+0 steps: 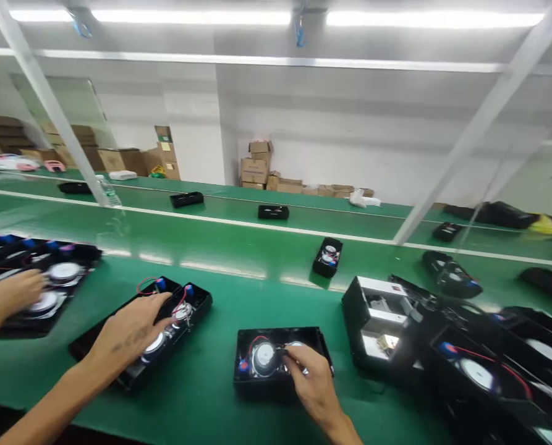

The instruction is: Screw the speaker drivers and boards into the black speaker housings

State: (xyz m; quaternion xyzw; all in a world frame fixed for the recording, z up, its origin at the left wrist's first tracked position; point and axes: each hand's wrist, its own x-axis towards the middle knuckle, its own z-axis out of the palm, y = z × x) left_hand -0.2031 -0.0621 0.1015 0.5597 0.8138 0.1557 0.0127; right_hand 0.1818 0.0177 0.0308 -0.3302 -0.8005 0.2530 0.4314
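Note:
My left hand (130,337) lies palm down, fingers stretched out, on a long black speaker housing (190,296) holding two round drivers and red wires. My right hand (310,374) reaches into a shorter black housing (257,386) near the front edge. Its fingers are curled around the right-hand round driver, beside a second silver driver (263,357) with a red wire and a blue part. Both housings rest on the green belt (238,284).
Another person's hand (9,295) rests on a black tray of speakers (72,259) at the far left. An open black-and-white unit (377,315) and more black housings (484,371) crowd the right. Small black parts (327,256) lie farther along the belt; cardboard boxes (256,164) stand behind.

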